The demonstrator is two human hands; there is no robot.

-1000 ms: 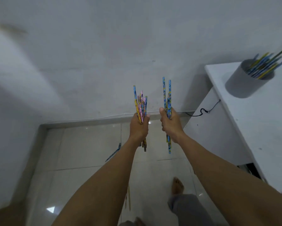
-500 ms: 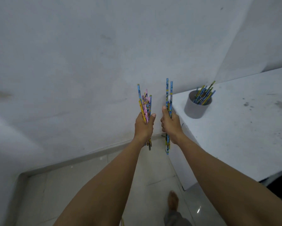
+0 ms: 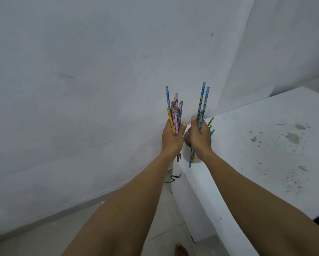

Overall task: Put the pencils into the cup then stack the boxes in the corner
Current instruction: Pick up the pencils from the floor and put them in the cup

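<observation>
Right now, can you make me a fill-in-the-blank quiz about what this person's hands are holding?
1. The left hand and the right hand each grip a bunch of ____.
2. The pink pencils are in the ____ hand.
3. The grey cup, mostly hidden behind the right hand, stands on a white ____.
Missing words: pencils; left; table.

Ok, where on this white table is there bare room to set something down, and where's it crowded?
Bare: the stained table from the grey cup rightward, back to the wall and to its near edge. Crowded: its left corner, where left hand and right hand hold pencils before the cup.
</observation>
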